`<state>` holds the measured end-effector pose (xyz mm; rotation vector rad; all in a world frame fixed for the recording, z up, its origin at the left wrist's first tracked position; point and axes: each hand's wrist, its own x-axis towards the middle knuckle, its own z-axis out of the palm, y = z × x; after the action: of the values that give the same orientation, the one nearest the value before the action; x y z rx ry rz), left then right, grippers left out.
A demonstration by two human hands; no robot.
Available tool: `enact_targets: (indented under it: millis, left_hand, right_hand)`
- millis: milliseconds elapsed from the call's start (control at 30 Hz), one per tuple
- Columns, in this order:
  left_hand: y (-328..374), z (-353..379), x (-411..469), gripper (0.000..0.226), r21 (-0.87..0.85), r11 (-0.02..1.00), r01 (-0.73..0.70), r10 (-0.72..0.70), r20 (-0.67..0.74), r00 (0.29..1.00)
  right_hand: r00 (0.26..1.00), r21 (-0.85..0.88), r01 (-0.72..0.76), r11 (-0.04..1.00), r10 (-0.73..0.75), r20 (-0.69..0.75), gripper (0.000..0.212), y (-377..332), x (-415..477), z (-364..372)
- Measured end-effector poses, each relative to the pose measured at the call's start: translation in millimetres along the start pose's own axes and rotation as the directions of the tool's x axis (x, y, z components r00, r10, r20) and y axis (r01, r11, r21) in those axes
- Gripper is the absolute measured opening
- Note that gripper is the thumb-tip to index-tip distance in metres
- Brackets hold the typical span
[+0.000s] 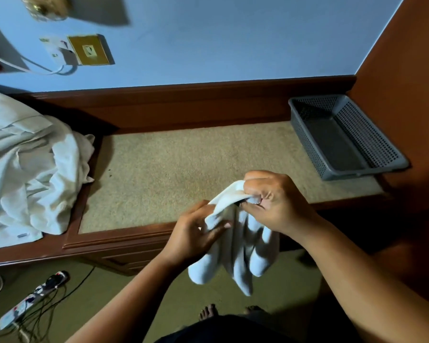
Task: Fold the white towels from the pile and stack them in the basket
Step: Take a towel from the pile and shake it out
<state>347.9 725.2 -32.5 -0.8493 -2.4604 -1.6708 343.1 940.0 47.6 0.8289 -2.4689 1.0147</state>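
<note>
A white towel [235, 258] hangs in loose folds between both hands, in front of the counter's near edge. My left hand [196, 233] grips its upper left part with thumb and fingers curled round the cloth. My right hand [273, 199] pinches the top edge slightly higher and to the right. The pile of white towels [27, 174] lies crumpled on the counter at the far left. A grey perforated plastic basket [307, 134] sits at the counter's right end, with nothing visible inside it.
The counter has a beige carpeted top [183, 164] framed in dark wood, against a blue wall. A wooden panel [406, 70] rises on the right. A power strip [32, 300] with tangled cables lies on the floor at lower left. Bare toes [208, 311] show below.
</note>
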Motion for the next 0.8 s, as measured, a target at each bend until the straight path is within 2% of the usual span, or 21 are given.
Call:
enact_targets:
  millis: [33,100,233,300,367,433,467,533,600,633,667,733,800]
  left_hand:
    - [-6.9,-1.0,-1.7,0.01,-0.008,0.999,0.047,-0.047,0.003,0.999]
    - [-16.4,-2.9,-5.6,0.02,-0.058,0.988,0.143,-0.143,0.018,0.99]
    - [-28.9,-4.5,-16.1,0.027,-0.089,0.933,0.349,-0.336,0.136,0.932]
    - [-29.0,-13.1,-13.0,0.048,-0.106,0.904,0.414,-0.409,0.071,0.91]
    - [-22.3,-34.8,7.9,0.047,-0.093,0.894,0.438,-0.446,-0.097,0.89]
    - [-6.7,-61.4,36.7,0.045,0.062,0.933,0.355,-0.338,-0.187,0.922]
    - [3.8,-74.4,50.7,0.051,0.163,0.95,0.264,-0.236,-0.173,0.956]
    - [23.9,-95.1,75.1,0.059,0.332,0.94,0.083,-0.057,-0.088,0.994]
    - [42.5,-107.9,94.1,0.064,0.445,0.894,-0.053,0.037,0.045,0.998]
    - [49.4,-111.7,101.9,0.067,0.48,0.87,-0.113,0.062,0.12,0.991]
    - [55.1,-114.4,108.3,0.069,0.502,0.85,-0.159,0.071,0.189,0.979]
    - [57.4,-119.1,117.8,0.075,0.573,0.791,-0.217,0.058,0.284,0.957]
    - [55.0,-127.2,122.0,0.082,0.665,0.708,-0.237,0.014,0.323,0.946]
  right_hand:
    - [1.0,-0.007,0.005,1.0,-0.005,0.002,0.044,1.1,-0.2,-3.9]
    - [1.0,-0.012,0.001,1.0,-0.001,-0.005,0.039,3.6,-1.5,-11.4]
    - [0.996,-0.09,-0.031,0.995,0.023,-0.091,0.037,11.2,-1.7,-26.4]
    - [0.992,-0.171,-0.059,0.983,0.038,-0.124,0.04,22.7,-3.5,-33.9]
    - [0.994,-0.284,-0.093,0.954,0.074,-0.078,0.047,41.4,-10.4,-39.0]
    - [0.991,-0.377,-0.123,0.918,0.135,0.007,0.06,61.0,-21.9,-39.3]
    - [0.983,-0.399,-0.142,0.906,0.178,0.053,0.065,68.9,-28.5,-36.9]
    - [0.958,-0.431,-0.164,0.887,0.248,0.147,0.071,77.3,-38.9,-30.0]
    - [0.935,-0.416,-0.195,0.888,0.296,0.194,0.053,84.3,-48.0,-23.1]
    - [0.919,-0.42,-0.232,0.877,0.34,0.201,0.041,88.5,-50.4,-20.4]
    - [0.892,-0.44,-0.28,0.854,0.401,0.211,0.04,91.3,-51.0,-19.1]
    - [0.868,-0.483,-0.315,0.817,0.454,0.2,0.05,100.5,-52.9,-16.6]
    - [0.884,-0.521,-0.307,0.796,0.441,0.153,0.054,106.8,-53.0,-16.5]
